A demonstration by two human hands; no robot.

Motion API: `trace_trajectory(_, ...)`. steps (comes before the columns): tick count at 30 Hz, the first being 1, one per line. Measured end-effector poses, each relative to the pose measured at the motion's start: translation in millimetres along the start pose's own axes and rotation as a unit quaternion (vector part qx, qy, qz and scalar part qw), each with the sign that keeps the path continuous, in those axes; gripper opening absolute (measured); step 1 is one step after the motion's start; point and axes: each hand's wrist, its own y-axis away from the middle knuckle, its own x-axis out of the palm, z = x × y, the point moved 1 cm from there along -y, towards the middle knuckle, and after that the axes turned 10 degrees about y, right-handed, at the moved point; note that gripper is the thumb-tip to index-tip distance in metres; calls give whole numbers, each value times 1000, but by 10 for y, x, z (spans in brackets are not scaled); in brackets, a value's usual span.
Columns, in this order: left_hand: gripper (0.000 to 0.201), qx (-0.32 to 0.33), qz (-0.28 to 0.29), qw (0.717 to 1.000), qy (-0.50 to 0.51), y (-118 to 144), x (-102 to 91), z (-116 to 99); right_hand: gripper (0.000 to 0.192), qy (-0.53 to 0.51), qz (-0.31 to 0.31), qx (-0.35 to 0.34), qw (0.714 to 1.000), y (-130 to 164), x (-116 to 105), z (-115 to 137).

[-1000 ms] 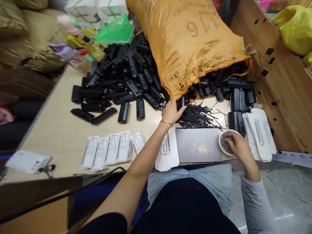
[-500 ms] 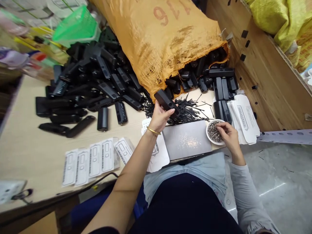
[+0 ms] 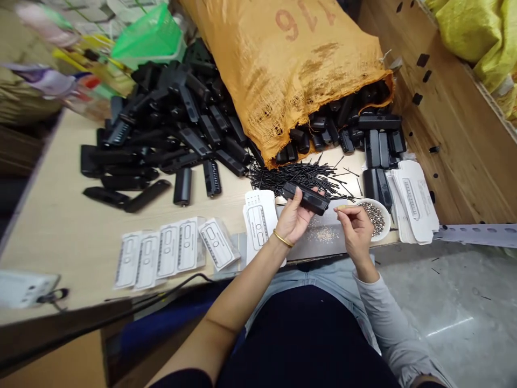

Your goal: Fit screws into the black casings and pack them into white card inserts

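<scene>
The wooden table (image 3: 60,226) carried everything noted here. Largest on it was an orange woven sack (image 3: 291,70), lying on its side with its open mouth toward the person and black plastic cases spilling from it. A loose heap of the same black cases (image 3: 169,134) spread to the left of the sack across the far half of the table. Nearer the front edge lay a row of white printed cards (image 3: 161,256) side by side, and a second stack of white cards (image 3: 416,202) sat at the right end. A scatter of thin black pins (image 3: 299,175) lay just in front of the sack mouth. A grey mat (image 3: 323,237) lay at the table edge before the person, and just right of it stood a small white bowl (image 3: 375,215) of tiny metal parts. Left hand (image 3: 293,221) was closed around one black case (image 3: 306,198), held above the grey mat, tilted, with its right end free. Right hand (image 3: 355,229) was held just right of that case, fingers pinched together; whether anything sat between the fingertips could not be told.
</scene>
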Motion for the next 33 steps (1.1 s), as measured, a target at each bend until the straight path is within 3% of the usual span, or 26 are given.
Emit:
trace_trajectory(4, 25, -17, 1, 1000, 24, 34, -40, -3, 4, 89, -28, -110, 990, 17, 165, 67)
trace_trajectory(13, 19, 9, -2, 999, 45, 95, -66, -11, 12, 127, -23, -158, 979, 1, 213, 92)
trace_trajectory(20, 18, 28, 10, 998, 49, 118, -78, 20, 21, 137, -71, -222, 963, 27, 289, 24)
trace_trajectory(27, 16, 71, 101, 992, -13, 161, 32, 15, 17, 77, -23, -65, 995, 52, 149, -132)
trace_trajectory(33, 32, 126, 133, 980, -75, 368, 130, -123, 9, 100, -31, -60, 993, -23, -70, -154)
